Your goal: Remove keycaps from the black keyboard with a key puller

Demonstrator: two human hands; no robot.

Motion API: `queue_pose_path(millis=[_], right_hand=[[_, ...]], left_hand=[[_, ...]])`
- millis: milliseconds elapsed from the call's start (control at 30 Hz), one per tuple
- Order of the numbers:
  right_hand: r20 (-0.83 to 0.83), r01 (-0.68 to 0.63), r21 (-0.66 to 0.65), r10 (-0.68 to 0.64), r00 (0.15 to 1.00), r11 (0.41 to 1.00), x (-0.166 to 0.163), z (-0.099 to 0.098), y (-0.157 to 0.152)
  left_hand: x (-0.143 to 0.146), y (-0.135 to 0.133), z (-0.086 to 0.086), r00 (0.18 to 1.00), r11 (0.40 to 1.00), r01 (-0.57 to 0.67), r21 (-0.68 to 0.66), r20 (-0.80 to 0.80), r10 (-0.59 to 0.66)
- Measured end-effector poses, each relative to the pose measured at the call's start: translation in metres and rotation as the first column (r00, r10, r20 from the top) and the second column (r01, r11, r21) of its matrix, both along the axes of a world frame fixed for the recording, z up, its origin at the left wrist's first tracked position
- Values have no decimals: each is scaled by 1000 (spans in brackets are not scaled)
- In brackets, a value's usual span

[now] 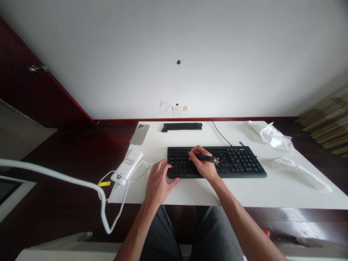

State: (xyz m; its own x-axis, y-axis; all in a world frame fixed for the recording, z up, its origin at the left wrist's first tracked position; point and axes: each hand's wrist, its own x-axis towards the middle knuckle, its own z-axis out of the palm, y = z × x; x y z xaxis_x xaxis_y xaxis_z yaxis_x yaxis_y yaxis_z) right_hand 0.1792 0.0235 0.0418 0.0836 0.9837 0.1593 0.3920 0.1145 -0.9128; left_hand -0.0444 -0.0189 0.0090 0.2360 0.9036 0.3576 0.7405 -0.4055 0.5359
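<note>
A black keyboard (244, 161) lies flat on the white table. My left hand (159, 181) grips its front left corner, fingers at the left side and thumb along the front edge. Above the keyboard's left-middle keys, my right hand (202, 165) is closed round a black pen-like tool (205, 158). The tool's metal end points right; its other end is hidden by my fingers. Behind the keyboard, several loose black keycaps (182, 126) stand lined up in rows.
A phone (140, 134) and a white power bank (127, 168) with a white cable (70, 179) lie at the left. Crumpled clear plastic bags (272, 136) are on the right. The keyboard's black cord (221, 135) runs to the back edge of the table (195, 190).
</note>
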Motion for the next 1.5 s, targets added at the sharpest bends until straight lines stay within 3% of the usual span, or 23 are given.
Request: queue_pose_path(millis=[300, 400, 767, 1033, 1500], right_hand=[[98, -17, 81, 9, 995, 997, -5, -11, -18], [100, 5, 78, -13, 995, 997, -4, -12, -18], [154, -110, 32, 104, 983, 993, -5, -10, -17], [183, -136, 32, 128, 975, 990, -7, -9, -16], [148, -161, 42, 153, 977, 986, -7, -12, -13]], left_hand=[[-3, 3, -2, 999, 999, 17, -31, 43, -15], [-4, 3, -2, 999, 999, 17, -38, 38, -16], [9, 1, 3, 993, 996, 94, 11, -76, -92], [23, 14, 1, 998, 998, 59, 22, 5, -59], [22, 18, -1, 991, 993, 114, -29, 67, -112]])
